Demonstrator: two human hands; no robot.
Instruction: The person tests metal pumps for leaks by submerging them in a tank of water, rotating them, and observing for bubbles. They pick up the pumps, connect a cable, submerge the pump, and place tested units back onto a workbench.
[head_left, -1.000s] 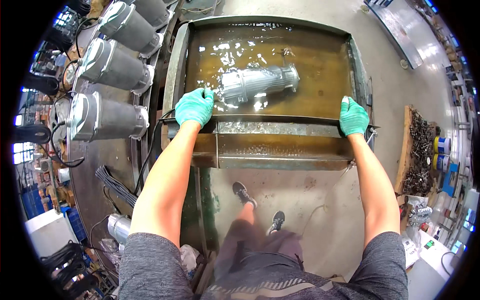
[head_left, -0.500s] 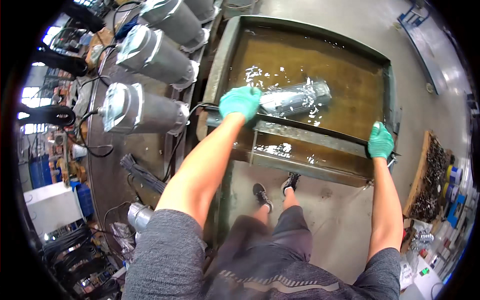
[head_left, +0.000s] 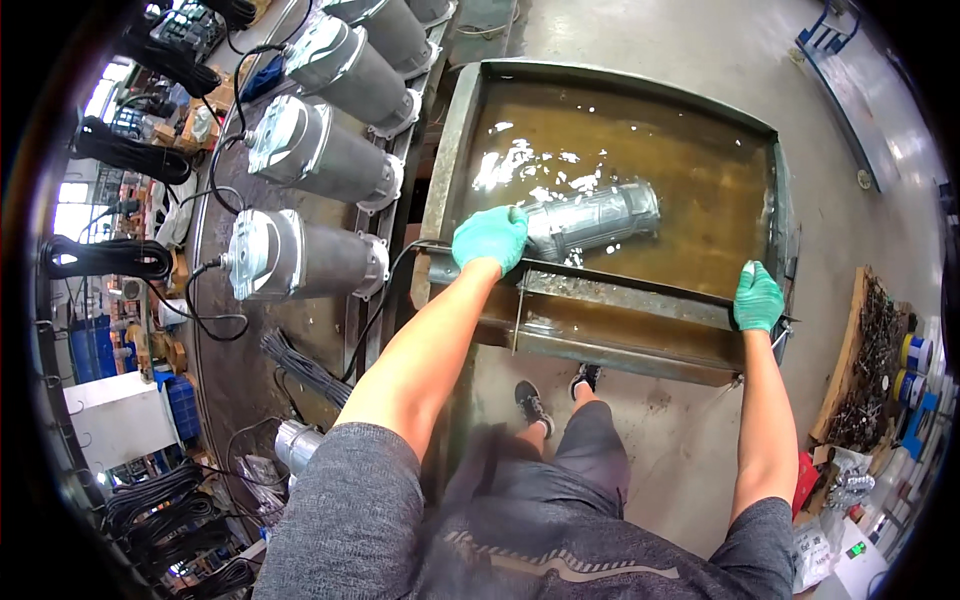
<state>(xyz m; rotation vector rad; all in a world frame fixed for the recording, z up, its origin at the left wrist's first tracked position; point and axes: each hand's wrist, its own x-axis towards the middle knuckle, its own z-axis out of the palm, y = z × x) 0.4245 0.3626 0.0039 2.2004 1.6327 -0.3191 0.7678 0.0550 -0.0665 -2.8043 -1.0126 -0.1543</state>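
Observation:
A long metal tank (head_left: 455, 150) holds murky brown water. In it lies a silver cylindrical motor (head_left: 595, 218), tilted a little and partly under the surface. A thin dark metal bar (head_left: 640, 287) crosses the tank on its near side. My left hand (head_left: 490, 238), in a green glove, is closed over the bar's left part, right by the motor's near end; its palm side is hidden. Over at the tank's right wall, my right hand (head_left: 758, 297), gloved the same, is closed around the bar's other end. A black cable (head_left: 395, 268) runs toward my left hand.
Several grey motors (head_left: 325, 150) stand in a row on the bench at left, their cables looped toward hanging coils (head_left: 110, 257). A bundle of dark rods (head_left: 305, 368) lies nearer. At right is a wooden tray (head_left: 845, 350) of small metal parts; farther off, a blue-handled cart (head_left: 845, 95).
The whole scene sits lower in the view. Both hands keep their places on the bar. Glints on the water have shifted, and the motor shows more plainly.

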